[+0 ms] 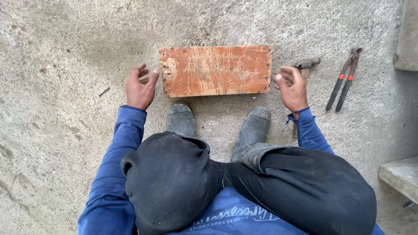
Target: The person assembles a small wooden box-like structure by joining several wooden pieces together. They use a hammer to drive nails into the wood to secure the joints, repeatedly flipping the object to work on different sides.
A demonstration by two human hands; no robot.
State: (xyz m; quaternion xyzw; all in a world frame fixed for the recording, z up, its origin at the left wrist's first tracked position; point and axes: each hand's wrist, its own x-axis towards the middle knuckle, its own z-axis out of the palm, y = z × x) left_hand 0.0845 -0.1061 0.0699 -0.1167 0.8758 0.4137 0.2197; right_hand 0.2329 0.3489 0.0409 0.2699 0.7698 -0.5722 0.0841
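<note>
The left hand (140, 88) and the right hand (291, 88) are half open and empty, just beside the ends of the scratched orange rectangular wooden board (216, 70) on the grey concrete floor (65, 65).

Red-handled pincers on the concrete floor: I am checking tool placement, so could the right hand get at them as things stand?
Probably yes: the red-handled pincers lie just beyond the open right hand, nothing between them.

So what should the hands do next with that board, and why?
Probably close both hands on the board's short ends. The left hand and right hand sit open at either end, apart from it, holding nothing, and the board lies flat on the floor. The hammer and pincers lie untouched to the right.
</note>
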